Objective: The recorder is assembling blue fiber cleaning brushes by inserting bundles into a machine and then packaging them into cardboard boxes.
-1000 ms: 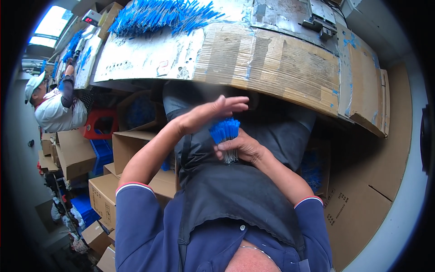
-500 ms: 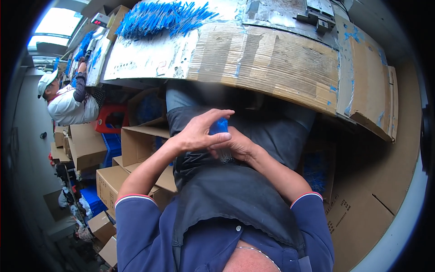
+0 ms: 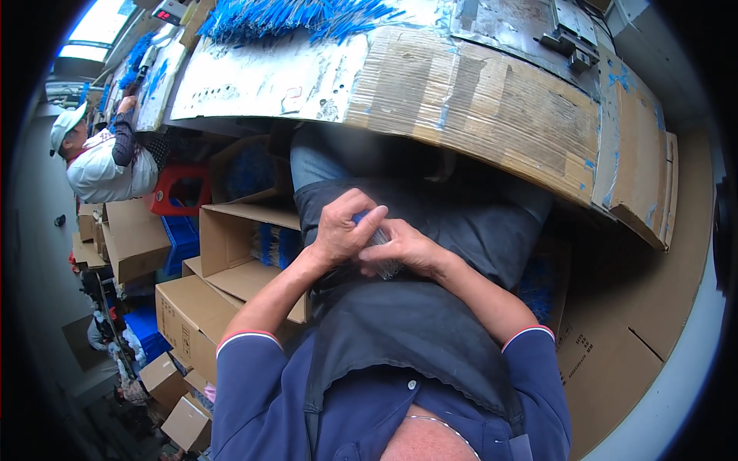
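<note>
While a long bench [image 3: 269,81] spans the far side, a wiry bundle [image 3: 389,269] fills the left grip [image 3: 344,230] and right grip [image 3: 413,247]

Largest is the bench, its scuffed, pitted white top partly covered by a ridged, torn sheet of cardboard [image 3: 477,100]. Below it, a matte black apron [image 3: 407,330], wavy along its hem, drapes over the lap. To the left stands an open box [image 3: 231,230] with stiff, flat flaps. A spiky pile of blue strands [image 3: 300,19] lies on the bench. Smaller again, the left grip curls over the bundle's blue upper end and hides most of it, while the right grip clasps the grey wire part lower down. Between the palms, above the apron and well apart from the pile, the bundle slants; its thin, straight wire ends poke out toward the body.
</note>
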Motion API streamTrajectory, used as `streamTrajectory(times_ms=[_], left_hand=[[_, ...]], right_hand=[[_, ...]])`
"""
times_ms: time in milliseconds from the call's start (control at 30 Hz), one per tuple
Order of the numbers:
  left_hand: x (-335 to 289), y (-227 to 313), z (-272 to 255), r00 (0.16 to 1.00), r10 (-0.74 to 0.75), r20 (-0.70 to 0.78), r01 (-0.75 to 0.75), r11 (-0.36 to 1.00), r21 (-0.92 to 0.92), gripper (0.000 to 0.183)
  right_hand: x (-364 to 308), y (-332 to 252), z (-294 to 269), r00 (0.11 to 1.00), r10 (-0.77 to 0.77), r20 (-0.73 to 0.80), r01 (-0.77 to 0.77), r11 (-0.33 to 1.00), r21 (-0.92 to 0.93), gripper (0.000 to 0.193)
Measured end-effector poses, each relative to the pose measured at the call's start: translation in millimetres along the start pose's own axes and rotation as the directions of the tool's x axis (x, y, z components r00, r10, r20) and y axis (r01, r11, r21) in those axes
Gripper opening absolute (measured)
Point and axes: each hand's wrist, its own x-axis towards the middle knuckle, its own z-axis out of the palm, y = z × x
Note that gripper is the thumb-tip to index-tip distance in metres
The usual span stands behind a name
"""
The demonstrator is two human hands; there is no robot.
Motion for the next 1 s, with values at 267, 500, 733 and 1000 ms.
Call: streamTrajectory(times_ms=[267, 500, 733, 1000], left_hand=[[-7, -40, -16, 0.908, -0.255, -0.334, 0.217, 0.965, -0.147, 0.019], [6, -54, -23, 0.805, -0.241, -0.542, 0.221, 0.970, -0.102, 0.018], [-16, -59, -21, 0.813, -0.164, -0.559, 0.158, 0.986, -0.059, 0.017], [-59, -64, -39, 0.835, -0.259, -0.486, 0.198, 0.965, -0.174, 0.020]], right_hand=[[17, 6, -4, 0.980, 0.036, -0.196, 0.020, 0.961, 0.274, 0.072], [74, 8, 17, 0.847, -0.052, -0.529, 0.083, 0.996, 0.034, 0.055], [69, -34, 18, 0.960, 0.200, -0.196, -0.277, 0.787, -0.551, 0.031], [90, -41, 40, 0.955, 0.220, -0.200, -0.277, 0.420, -0.864, 0.018]])
